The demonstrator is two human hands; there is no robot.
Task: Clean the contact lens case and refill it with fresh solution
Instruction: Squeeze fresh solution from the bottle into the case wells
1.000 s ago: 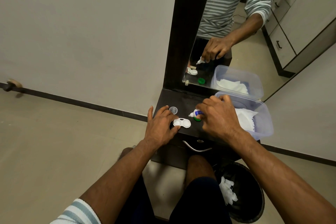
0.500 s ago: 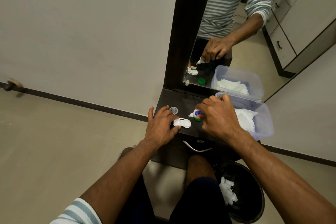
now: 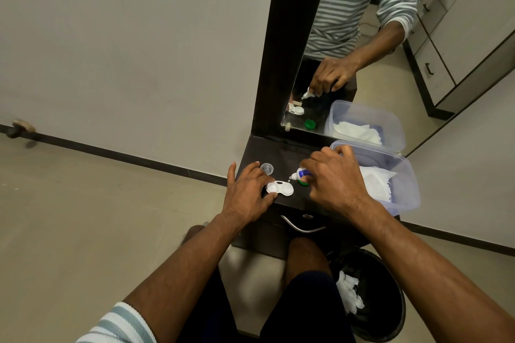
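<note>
A white two-well contact lens case (image 3: 280,188) lies open on the dark dresser top (image 3: 287,156). My left hand (image 3: 246,193) rests against its left end, thumb and fingers steadying it. My right hand (image 3: 335,181) grips a small white solution bottle (image 3: 301,173) with a blue label, tilted so its nozzle points down-left over the case's right well. A green cap (image 3: 303,183) lies just under the bottle. A small clear cap (image 3: 266,167) sits behind my left hand.
A clear plastic box (image 3: 404,175) holding white tissues stands at the dresser's right end. A mirror (image 3: 362,50) rises behind. A black bin (image 3: 373,295) with used tissues stands on the floor at right, next to my knees. A drawer handle (image 3: 302,227) is below the top.
Almost nothing has moved. The bottle stays tilted over the case and both hands keep their places.
</note>
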